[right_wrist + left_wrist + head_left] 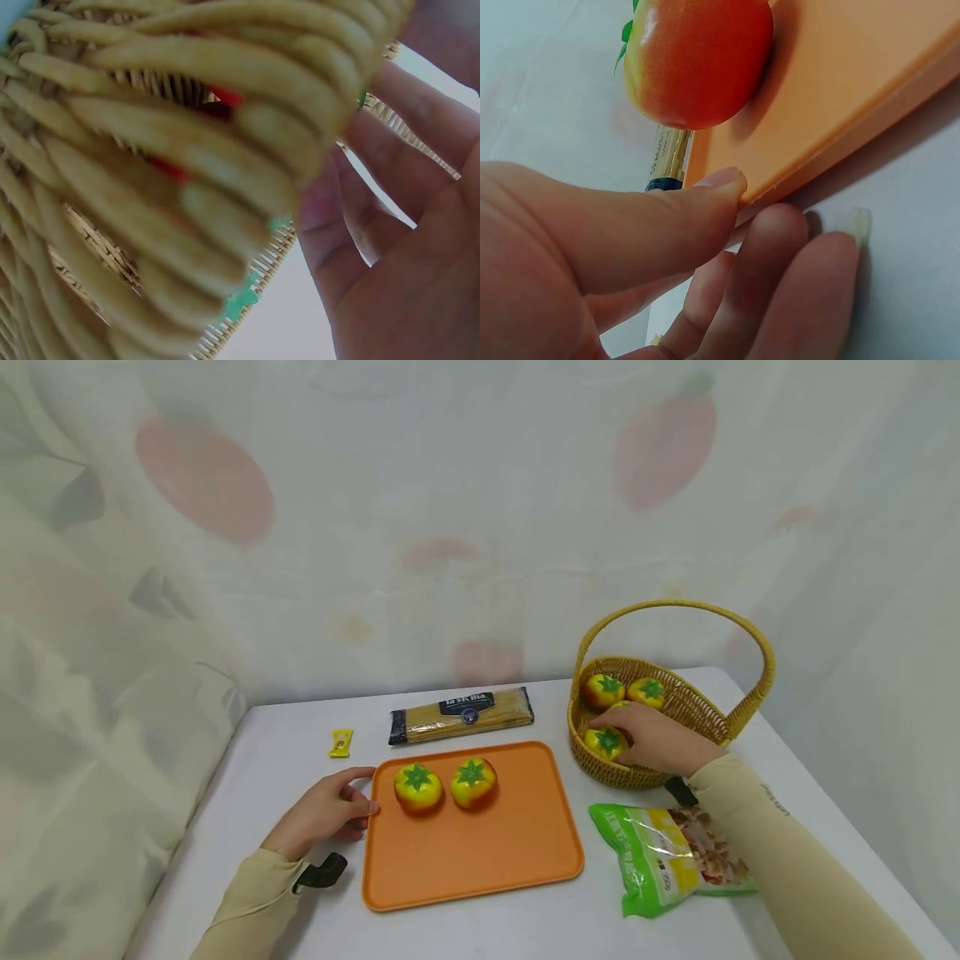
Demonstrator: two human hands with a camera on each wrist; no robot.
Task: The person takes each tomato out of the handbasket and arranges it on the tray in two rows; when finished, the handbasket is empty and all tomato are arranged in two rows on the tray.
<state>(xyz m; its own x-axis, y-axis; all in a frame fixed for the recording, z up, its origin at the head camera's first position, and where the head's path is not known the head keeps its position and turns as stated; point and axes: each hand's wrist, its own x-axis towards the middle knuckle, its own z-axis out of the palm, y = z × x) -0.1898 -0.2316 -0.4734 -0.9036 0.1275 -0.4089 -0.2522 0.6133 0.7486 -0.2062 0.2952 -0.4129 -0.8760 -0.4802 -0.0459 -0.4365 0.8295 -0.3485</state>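
Observation:
My left hand holds the left edge of an orange tray, its thumb on the rim and other fingers bent beside and below it in the left wrist view. On the tray sit two red-yellow persimmons with green leafy tops. Inside the wicker basket, my right hand has thumb and fingers around a persimmon near the front left. Several persimmons lie in there, one partly hidden by the hand. The right wrist view shows the basket's weave close up, covering the fingertips.
Behind the tray lies a pack of spaghetti. A small yellow wrapped sweet is at the left. In front of the basket, under the right forearm, lies a green bag. The basket's tall handle arches above it.

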